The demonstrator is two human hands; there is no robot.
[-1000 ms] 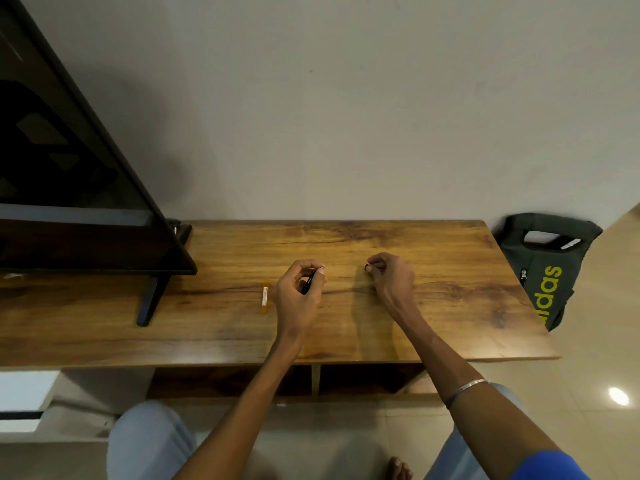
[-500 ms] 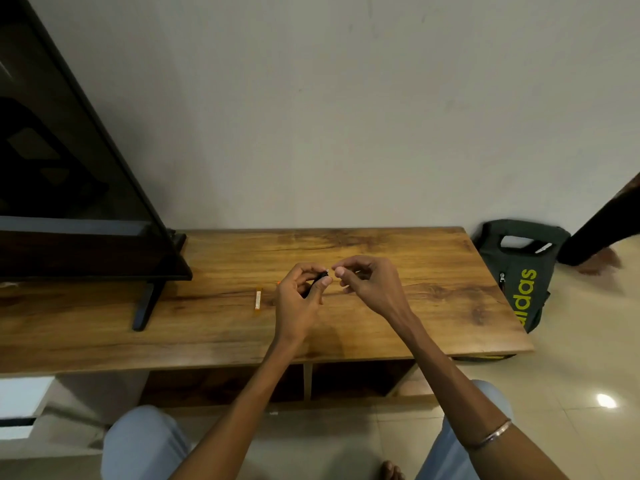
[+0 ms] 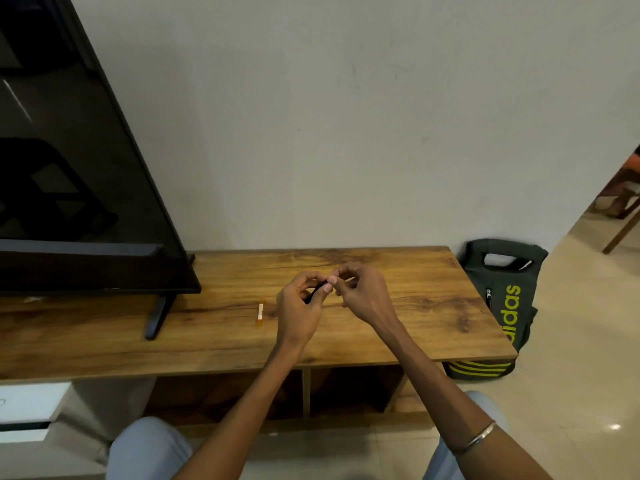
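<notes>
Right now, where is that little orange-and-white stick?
In the head view the orange-and-white stick lies flat on the wooden table, just left of the left hand, between that hand and the TV's stand leg.

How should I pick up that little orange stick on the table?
Pinch the stick across its long sides, near the middle, coming straight down from above. It is thin and lies flat on the table, pointing away from you, so only its sides offer a hold.
</notes>
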